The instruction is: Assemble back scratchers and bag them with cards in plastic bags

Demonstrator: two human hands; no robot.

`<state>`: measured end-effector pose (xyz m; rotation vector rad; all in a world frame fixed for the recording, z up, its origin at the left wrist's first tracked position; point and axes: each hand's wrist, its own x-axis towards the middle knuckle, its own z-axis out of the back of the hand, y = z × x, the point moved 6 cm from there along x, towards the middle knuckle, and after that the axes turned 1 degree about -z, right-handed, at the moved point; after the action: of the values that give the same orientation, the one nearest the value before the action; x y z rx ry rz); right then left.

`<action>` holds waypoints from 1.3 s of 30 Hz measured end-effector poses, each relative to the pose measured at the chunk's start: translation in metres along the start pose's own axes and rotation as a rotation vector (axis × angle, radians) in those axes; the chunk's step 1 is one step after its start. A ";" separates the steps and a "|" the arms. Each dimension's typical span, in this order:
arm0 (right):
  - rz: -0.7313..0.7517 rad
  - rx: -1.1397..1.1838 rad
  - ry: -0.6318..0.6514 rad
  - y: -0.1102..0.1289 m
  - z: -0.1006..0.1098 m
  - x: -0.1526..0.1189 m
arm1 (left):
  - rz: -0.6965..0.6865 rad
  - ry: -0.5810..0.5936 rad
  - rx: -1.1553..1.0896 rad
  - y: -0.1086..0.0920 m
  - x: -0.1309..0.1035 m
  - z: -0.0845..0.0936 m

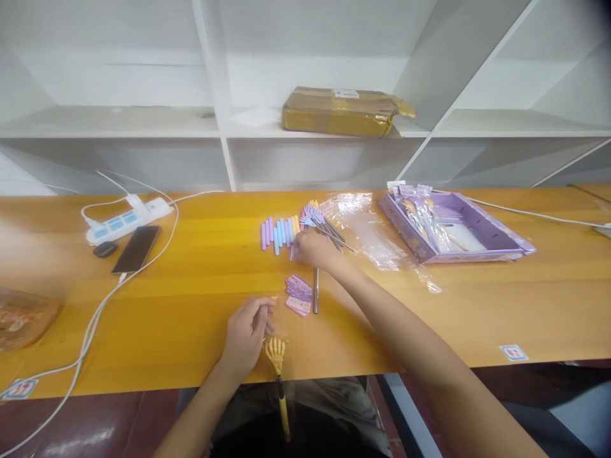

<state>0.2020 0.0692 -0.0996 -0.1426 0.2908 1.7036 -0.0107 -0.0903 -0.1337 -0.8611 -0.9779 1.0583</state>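
My left hand (245,334) is curled at the table's front, its fingertips closed on a clear plastic bag (281,321). Just below those fingers lies a yellow hand-shaped back scratcher (275,355), its yellow grip hanging past the table edge. Farther back, my right hand (312,248) has its fingers closed low over the pile; a bit of purple shows at the fingertips, too small to name. Beside it are purple, blue and yellow tube grips (280,234) and several back scratchers (315,216). A metal rod (316,292) lies below my right wrist, next to purple printed cards (299,294).
Empty clear bags (367,229) lie right of the pile. A purple box (477,254) holds bagged back scratchers (420,210). At left are a power strip (128,219), a phone (136,249) and white cables (95,318). A taped carton (338,113) sits on the shelf.
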 end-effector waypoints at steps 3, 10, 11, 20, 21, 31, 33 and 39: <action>-0.018 -0.017 0.022 0.002 0.004 0.002 | 0.002 -0.004 0.004 0.000 0.000 0.000; -0.015 -0.042 0.087 0.002 0.010 0.015 | 0.043 0.022 -0.002 0.002 -0.001 -0.002; -0.009 -0.041 0.082 0.003 0.010 0.016 | 0.053 0.017 -0.005 0.001 -0.001 -0.001; 0.105 0.037 -0.082 -0.006 0.022 -0.045 | 0.291 0.073 -0.400 0.012 -0.001 -0.002; 0.113 0.048 -0.106 -0.011 0.024 -0.056 | 0.321 0.089 -0.463 0.014 -0.001 -0.002; 0.296 0.988 -0.444 0.006 -0.023 -0.157 | 0.389 0.164 -0.649 0.010 0.000 -0.009; 0.309 1.021 -0.454 0.018 -0.031 -0.167 | 0.371 0.151 -0.653 0.006 0.001 -0.007; 0.345 0.784 -0.419 0.041 -0.040 -0.164 | 0.316 0.125 -0.778 0.001 0.005 -0.005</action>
<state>0.1844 -0.1037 -0.0907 0.8730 0.6680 1.7831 -0.0052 -0.0858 -0.1353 -1.7431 -1.1860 0.8604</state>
